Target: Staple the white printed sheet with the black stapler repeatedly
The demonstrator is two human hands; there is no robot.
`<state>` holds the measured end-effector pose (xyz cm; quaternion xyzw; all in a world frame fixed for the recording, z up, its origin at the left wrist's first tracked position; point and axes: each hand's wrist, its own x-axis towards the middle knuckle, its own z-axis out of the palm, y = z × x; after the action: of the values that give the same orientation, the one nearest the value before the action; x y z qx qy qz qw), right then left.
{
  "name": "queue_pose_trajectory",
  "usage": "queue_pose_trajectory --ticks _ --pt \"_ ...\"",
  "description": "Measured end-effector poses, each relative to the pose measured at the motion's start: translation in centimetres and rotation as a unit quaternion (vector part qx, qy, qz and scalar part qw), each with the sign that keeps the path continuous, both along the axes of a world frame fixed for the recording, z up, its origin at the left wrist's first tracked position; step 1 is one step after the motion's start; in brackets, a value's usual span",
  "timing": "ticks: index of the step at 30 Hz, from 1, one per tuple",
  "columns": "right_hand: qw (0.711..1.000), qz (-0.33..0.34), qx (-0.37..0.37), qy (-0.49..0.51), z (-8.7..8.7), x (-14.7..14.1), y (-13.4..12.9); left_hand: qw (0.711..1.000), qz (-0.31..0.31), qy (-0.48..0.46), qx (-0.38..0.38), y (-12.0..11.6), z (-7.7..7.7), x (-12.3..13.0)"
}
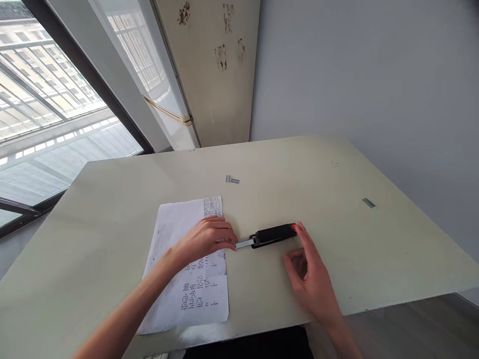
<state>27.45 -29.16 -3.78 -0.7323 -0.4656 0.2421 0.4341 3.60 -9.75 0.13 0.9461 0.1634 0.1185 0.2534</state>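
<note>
A black stapler lies on the table, its silver staple tray slid out to the left. My left hand has thumb and fingertips closed at the tray's outer end, the wrist over the paper sheets. At the other end, the fingertips of my right hand rest against the red tip of the stapler. The right thumb stands apart from the fingers, with a gap between. Printed paper lies under my left forearm, partly hidden by it.
Small strips of staples lie beyond the paper, and another strip sits far right on the table. A grey wall borders the right side. A cabinet and a window stand behind the table.
</note>
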Motion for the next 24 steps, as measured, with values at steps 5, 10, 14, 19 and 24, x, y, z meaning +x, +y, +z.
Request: queue_pose_trajectory --ticks 5,10,14,19,24 --pt "0.998 -0.016 -0.032 0.049 0.4 0.2 0.1 0.998 -0.043 -0.005 0.037 0.6 -0.4 2.1" --pt "0.997 -0.028 -0.037 0.065 0.5 0.2 0.2 0.996 -0.050 -0.008 0.078 0.9 -0.8 4.3" --pt "0.997 -0.024 -0.026 0.072 0.6 0.3 0.2 0.995 -0.045 -0.016 0.091 1.0 -1.2 5.7" --pt "0.988 -0.064 -0.059 0.126 1.1 0.2 0.4 0.994 -0.042 -0.026 0.099 1.1 -1.7 6.2" --pt "0.978 -0.097 -0.071 0.169 1.3 0.0 0.7 0.995 -0.037 -0.030 0.087 1.2 -1.7 5.9"
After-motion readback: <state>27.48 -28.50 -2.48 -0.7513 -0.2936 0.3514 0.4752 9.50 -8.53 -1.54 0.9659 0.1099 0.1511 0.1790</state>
